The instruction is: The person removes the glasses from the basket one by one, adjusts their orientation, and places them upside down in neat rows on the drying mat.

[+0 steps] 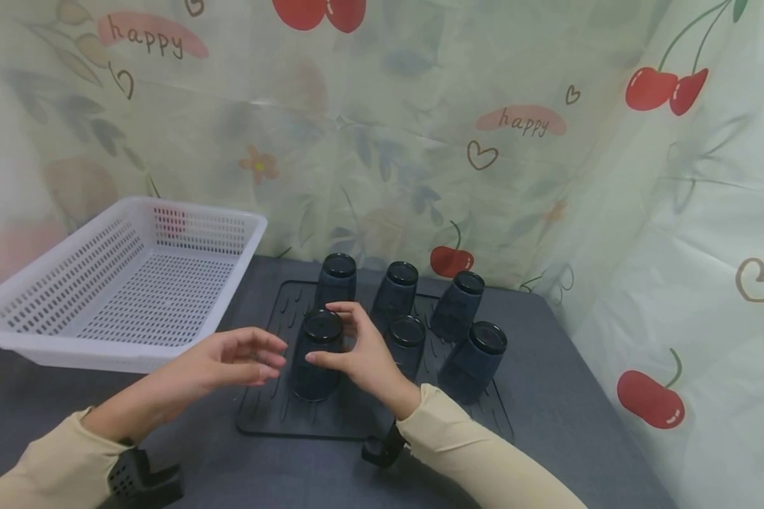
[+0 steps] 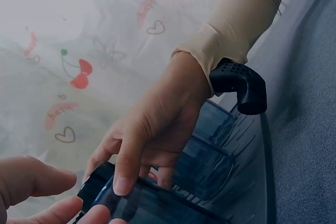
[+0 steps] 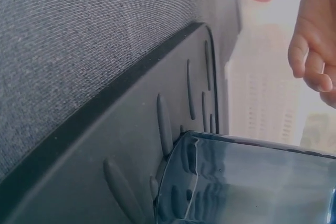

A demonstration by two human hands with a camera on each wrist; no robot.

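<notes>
Fingers of right hand curled round smooth dark upturned tumbler on ribbed mat, left hand loosely spread beside

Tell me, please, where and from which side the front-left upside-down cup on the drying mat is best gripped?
Grip the cup round its side wall near the raised base, from the right, where the right hand already wraps it; other cups stand close on the mat.

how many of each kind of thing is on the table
dark cups: 6
white basket: 1
black ridged tray: 1
total: 8
</notes>
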